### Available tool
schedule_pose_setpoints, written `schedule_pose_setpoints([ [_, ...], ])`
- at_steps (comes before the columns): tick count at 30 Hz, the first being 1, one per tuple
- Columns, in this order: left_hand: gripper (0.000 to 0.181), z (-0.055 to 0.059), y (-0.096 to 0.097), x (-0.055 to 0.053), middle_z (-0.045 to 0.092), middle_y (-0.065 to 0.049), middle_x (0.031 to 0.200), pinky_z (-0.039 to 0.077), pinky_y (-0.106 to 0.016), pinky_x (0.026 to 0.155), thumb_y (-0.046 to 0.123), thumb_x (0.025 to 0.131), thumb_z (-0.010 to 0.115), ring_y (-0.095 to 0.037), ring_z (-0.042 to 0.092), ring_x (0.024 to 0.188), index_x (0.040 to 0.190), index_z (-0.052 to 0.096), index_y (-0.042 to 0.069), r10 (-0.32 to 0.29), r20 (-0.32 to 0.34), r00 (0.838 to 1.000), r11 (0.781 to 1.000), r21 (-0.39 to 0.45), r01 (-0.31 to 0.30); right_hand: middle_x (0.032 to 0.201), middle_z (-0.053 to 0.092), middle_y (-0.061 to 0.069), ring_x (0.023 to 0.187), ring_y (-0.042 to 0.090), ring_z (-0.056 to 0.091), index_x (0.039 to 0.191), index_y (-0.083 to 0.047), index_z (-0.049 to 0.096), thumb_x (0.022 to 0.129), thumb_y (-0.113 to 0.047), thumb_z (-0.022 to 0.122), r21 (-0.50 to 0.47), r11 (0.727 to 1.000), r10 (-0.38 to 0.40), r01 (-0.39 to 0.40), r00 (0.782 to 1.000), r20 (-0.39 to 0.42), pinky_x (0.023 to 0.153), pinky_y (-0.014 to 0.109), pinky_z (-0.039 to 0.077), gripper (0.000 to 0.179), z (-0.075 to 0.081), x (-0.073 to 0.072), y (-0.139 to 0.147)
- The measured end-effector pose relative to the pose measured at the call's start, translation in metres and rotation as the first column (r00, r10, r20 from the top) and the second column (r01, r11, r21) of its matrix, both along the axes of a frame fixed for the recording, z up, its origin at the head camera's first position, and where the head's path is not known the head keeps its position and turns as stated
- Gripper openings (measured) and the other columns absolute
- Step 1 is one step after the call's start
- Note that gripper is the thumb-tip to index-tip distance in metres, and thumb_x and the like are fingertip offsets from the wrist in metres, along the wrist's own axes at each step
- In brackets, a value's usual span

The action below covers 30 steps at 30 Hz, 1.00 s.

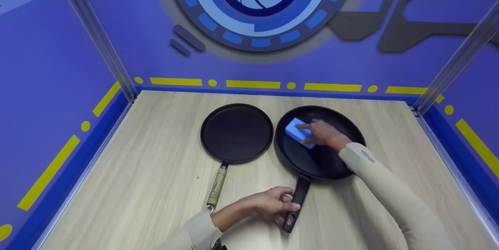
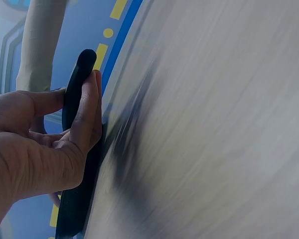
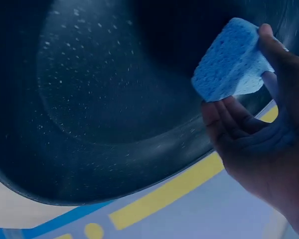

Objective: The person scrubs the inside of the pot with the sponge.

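A black frying pan (image 1: 331, 121) lies on the right half of the wooden table, its handle (image 1: 301, 193) pointing toward me. My left hand (image 1: 271, 203) grips that handle near its end, thumb on one side and fingers on the other, as the left wrist view also shows. Inside the pan my right hand (image 1: 323, 133) pinches a blue sponge (image 1: 298, 131) between thumb and fingers. The right wrist view shows the porous sponge (image 3: 229, 62) at the pan's inner surface (image 3: 99, 99), which is dotted with small light specks and droplets.
Left of the frying pan lies a flat round black griddle pan (image 1: 237, 133) with a wood-patterned handle (image 1: 217, 185) and a metal hanging ring. Its rim sits close to the frying pan's. Blue walls with metal corner posts (image 1: 91, 27) enclose the table (image 1: 156, 172) at the back and sides.
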<state>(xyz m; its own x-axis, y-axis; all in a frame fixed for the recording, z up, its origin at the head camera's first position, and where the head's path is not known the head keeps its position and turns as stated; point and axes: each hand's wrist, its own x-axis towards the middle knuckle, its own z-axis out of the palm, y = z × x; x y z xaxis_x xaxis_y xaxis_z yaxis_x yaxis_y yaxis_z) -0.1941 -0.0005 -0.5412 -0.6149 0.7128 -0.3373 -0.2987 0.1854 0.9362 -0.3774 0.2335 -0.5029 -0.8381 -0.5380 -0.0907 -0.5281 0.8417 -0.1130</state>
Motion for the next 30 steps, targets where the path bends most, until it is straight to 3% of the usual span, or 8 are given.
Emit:
schedule_pose_setpoints([
  [4,0.007,-0.001,0.000,0.001,0.066,0.004,0.078,0.051,-0.020,0.051,0.009,0.103,0.060,-0.006,0.065,0.059,0.106,0.054,0.012,-0.001,-0.003,1.000,1.000,0.002,0.001,0.135,0.052,0.038,0.122,0.052,0.054,0.152,-0.011,0.048,0.096,-0.027,0.073,0.004,0.995,-0.104,0.104,0.994,0.037,0.103,0.062,0.048,0.064,0.002,-0.005,0.014],
  [9,0.007,-0.003,0.001,0.003,0.065,0.005,0.078,0.050,-0.020,0.050,0.009,0.102,0.061,-0.005,0.064,0.059,0.106,0.055,0.012,-0.003,-0.027,1.000,1.000,0.003,0.003,0.145,0.049,0.036,0.134,0.053,0.047,0.153,-0.011,0.047,0.095,-0.025,0.074,0.023,0.981,-0.195,0.194,0.978,0.079,0.109,0.063,0.043,0.065,0.004,0.001,0.038],
  [19,0.006,0.003,-0.007,-0.004,0.065,0.005,0.080,0.049,-0.021,0.051,0.011,0.103,0.060,-0.006,0.064,0.061,0.106,0.055,0.011,0.010,-0.067,0.998,1.000,-0.024,-0.012,0.145,0.053,0.030,0.132,0.048,0.054,0.146,-0.012,0.056,0.085,-0.027,0.084,0.078,0.989,-0.134,0.125,0.983,0.122,0.106,0.059,0.047,0.068,0.016,0.020,0.047],
  [25,0.011,0.000,-0.003,0.000,0.071,0.002,0.090,0.052,-0.022,0.054,0.013,0.103,0.062,-0.008,0.066,0.063,0.112,0.058,0.009,0.013,-0.068,0.998,0.999,-0.032,-0.015,0.144,0.053,0.030,0.130,0.052,0.052,0.142,-0.011,0.060,0.084,-0.026,0.085,0.104,0.985,-0.152,0.140,0.982,0.113,0.105,0.060,0.048,0.066,0.015,0.028,0.048],
  [30,0.009,0.000,0.001,-0.001,0.069,0.003,0.086,0.051,-0.021,0.053,0.012,0.102,0.062,-0.007,0.065,0.062,0.110,0.058,0.010,0.017,-0.071,0.997,1.000,-0.020,-0.018,0.143,0.053,0.033,0.130,0.055,0.050,0.139,-0.009,0.063,0.083,-0.023,0.086,0.105,0.982,-0.167,0.155,0.979,0.117,0.104,0.061,0.048,0.063,0.020,0.029,0.046],
])
